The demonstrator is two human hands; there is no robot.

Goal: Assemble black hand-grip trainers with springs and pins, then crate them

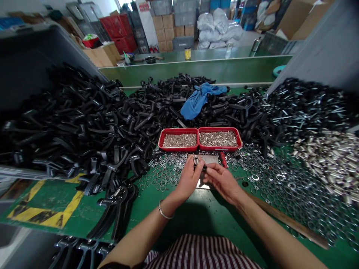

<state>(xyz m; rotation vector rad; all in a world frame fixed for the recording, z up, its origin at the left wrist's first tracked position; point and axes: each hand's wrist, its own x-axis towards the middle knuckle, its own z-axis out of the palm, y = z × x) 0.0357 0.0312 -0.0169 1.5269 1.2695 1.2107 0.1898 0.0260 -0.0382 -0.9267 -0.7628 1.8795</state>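
My left hand (188,176) is closed around a short silver metal sleeve (196,160), which stands up between thumb and fingers. A small black part (204,167) sits between the two hands, and its far end is hidden by the fingers. The fingertips of my right hand (223,181) pinch this black part from the right. Beneath both hands lies a flat metal plate (209,158) on the green table. Just beyond them are two red trays, the left tray (178,150) with tiny metal pieces and the right tray (228,148) with small pins.
Black handle-shaped parts (103,123) are heaped on the left and behind the trays, with a blue cloth (198,99) on top. Loose metal rings (291,186) cover the right side. Silver sleeves (333,160) form a pile at far right. A wooden stick (291,222) lies beside my right forearm.
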